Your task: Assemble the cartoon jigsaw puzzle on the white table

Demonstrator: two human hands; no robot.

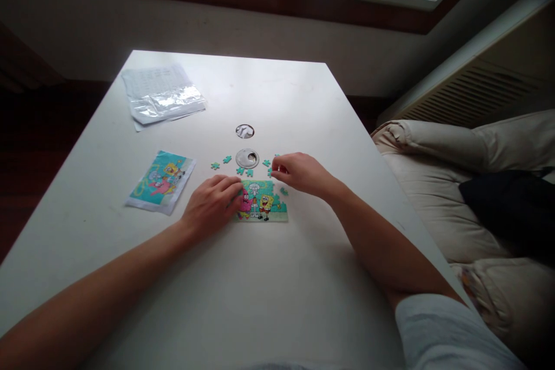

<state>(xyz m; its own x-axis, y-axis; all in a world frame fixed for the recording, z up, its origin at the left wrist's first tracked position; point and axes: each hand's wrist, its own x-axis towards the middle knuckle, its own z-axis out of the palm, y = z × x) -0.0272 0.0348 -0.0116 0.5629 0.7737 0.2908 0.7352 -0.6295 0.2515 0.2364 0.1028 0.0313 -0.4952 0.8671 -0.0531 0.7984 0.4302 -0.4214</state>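
A partly assembled cartoon jigsaw puzzle (260, 199) lies on the white table, its upper right corner and right edge uneven. My left hand (217, 199) rests flat at the puzzle's left edge, fingers stretched out over its upper left corner. Beyond that corner, my right hand (299, 170) is closed in a pinch, thumb and forefinger together; whatever sits between them is too small to make out. Right at those fingertips is a teal puzzle piece (269, 172). Several more loose teal pieces (249, 173) are scattered along the puzzle's far side, and one loose piece (284, 191) lies to its right.
Left of the puzzle lies a reference picture (165, 182) with the same cartoon figures. A clear plastic bag with paper (165, 95) is at the far left of the table (277, 300). A round metal cover (247, 158) and a hole (245, 131) are mid-table. A sofa (416, 196) stands right.
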